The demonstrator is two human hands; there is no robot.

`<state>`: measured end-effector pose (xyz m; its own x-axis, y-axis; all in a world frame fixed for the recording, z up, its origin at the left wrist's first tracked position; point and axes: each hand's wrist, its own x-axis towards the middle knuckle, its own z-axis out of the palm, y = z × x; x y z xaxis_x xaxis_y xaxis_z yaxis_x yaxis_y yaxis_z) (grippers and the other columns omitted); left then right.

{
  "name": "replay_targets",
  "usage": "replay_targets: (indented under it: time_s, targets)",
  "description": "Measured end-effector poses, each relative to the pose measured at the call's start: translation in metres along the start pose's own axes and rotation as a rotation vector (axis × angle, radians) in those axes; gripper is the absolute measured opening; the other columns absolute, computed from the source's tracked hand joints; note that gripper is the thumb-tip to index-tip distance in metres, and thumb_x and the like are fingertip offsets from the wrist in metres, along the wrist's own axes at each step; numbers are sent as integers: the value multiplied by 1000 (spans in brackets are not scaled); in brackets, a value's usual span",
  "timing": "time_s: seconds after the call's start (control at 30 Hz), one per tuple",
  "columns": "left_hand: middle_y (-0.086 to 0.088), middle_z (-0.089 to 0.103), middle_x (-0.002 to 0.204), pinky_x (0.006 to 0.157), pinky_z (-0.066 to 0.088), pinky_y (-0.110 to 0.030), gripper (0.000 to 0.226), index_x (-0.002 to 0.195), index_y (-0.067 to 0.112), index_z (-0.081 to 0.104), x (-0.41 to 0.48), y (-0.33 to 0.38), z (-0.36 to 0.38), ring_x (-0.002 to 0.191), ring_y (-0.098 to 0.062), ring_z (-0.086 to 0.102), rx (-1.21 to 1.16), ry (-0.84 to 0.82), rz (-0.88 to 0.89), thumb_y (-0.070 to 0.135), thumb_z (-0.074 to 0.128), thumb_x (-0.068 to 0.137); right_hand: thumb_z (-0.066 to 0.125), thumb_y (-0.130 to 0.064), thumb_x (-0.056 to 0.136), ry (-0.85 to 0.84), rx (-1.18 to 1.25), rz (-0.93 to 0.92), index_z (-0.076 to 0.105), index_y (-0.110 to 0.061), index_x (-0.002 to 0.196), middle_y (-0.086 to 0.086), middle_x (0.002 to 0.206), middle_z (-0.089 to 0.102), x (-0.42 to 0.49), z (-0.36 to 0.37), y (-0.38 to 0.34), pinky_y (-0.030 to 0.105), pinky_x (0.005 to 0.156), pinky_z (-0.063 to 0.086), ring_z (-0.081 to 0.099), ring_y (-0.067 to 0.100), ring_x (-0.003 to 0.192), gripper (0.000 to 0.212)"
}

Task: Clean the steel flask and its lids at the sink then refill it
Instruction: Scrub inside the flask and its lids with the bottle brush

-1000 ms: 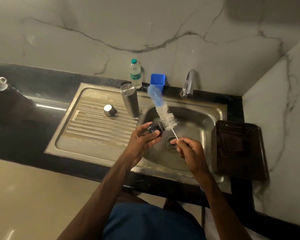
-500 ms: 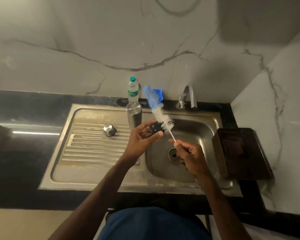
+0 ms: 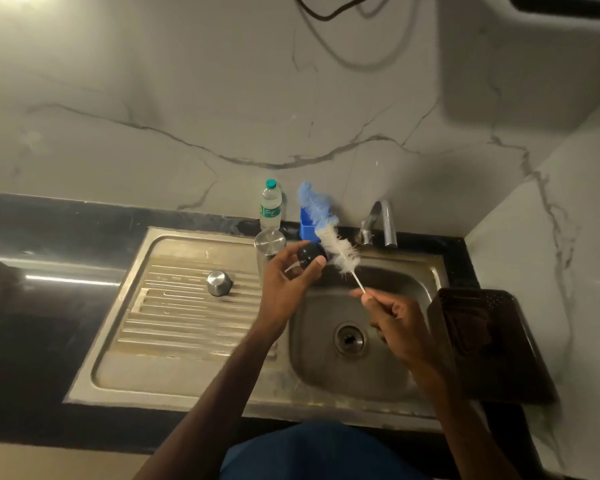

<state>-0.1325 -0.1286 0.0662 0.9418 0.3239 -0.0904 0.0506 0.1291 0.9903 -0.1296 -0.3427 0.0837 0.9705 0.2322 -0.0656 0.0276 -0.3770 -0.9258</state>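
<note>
Head view: the left hand (image 3: 288,285) is raised over the sink's drainboard edge, thumb and fingers curled round a small black lid (image 3: 309,256). The right hand (image 3: 399,323), above the basin, pinches the thin white handle of a bottle brush (image 3: 329,237), which slants up and left toward the back wall. Its white bristles lie just beside the lid's right side, and its blue tip reaches past the sink's back rim; whether bristles and lid touch cannot be told.

The steel flask (image 3: 270,242) stands upright at the back edge of the drainboard, just behind the left hand and partly hidden by it. A steel cap (image 3: 218,283) sits on the ribbed drainboard, left of that hand and apart from the flask.

The sink (image 3: 174,386) is set in a dark tabletop (image 3: 32,306). Along the tabletop's back edge stand a clear water bottle (image 3: 271,206), a blue container (image 3: 307,230) and a tap (image 3: 383,221). A dark basket (image 3: 482,344) rests at the sink's right edge.
</note>
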Motion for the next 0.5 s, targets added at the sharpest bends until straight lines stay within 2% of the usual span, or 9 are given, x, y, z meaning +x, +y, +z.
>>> replay_targets:
  time_s: [0.07,0.13,0.2,0.27,0.33,0.4,0.43,0.5]
  targets:
    - [-6,75,119,93,60,-53,43,126,21,70,7,2,3,112,-25,72,-7,67,-7,34,84,87,58,-17,104,-19,-32,-47,77,-23,116,-12,47,43,-7,-10,7,20,46,33,36,4,44,23]
    - [-3,75,120,94,60,-52,46,126,27,71,9,3,9,114,-23,71,47,44,-15,41,85,84,58,-17,104,-23,-42,-77,77,-23,117,-11,48,44,-10,-17,11,19,46,33,36,3,45,24]
    - [0,75,118,92,62,-49,42,125,27,71,6,2,21,108,-18,73,103,-20,7,36,84,86,58,-18,104,-5,-55,-98,76,-23,119,-11,49,46,-7,-24,14,19,46,32,37,4,46,24]
    - [-1,75,118,91,63,-44,40,125,24,71,5,0,27,106,-15,73,101,-4,34,31,83,87,58,-18,104,16,-79,-127,76,-25,117,-11,50,48,-5,-30,18,19,47,34,39,3,47,23]
    - [-5,72,122,91,62,-46,44,127,24,70,11,4,30,110,-19,72,48,68,32,33,84,87,59,-16,104,20,-91,-137,77,-26,115,-12,51,51,-12,-37,22,19,48,38,43,3,47,23]
    - [-8,71,124,91,62,-47,46,129,22,68,15,6,32,113,-24,72,16,97,31,33,84,87,60,-12,103,-1,-92,-132,78,-20,114,-20,53,57,-21,-42,26,14,51,41,49,1,48,22]
    - [-7,71,123,91,62,-43,45,129,23,68,15,7,35,114,-22,71,33,86,41,31,83,88,60,-10,103,3,-91,-130,78,-16,114,-25,55,58,-22,-43,27,12,52,42,51,0,49,22]
    - [2,72,121,88,60,-26,42,129,23,68,10,8,46,114,-10,69,111,16,100,24,81,90,61,-9,102,38,-108,-148,78,-15,115,-31,58,59,-16,-47,27,10,55,41,55,-2,53,22]
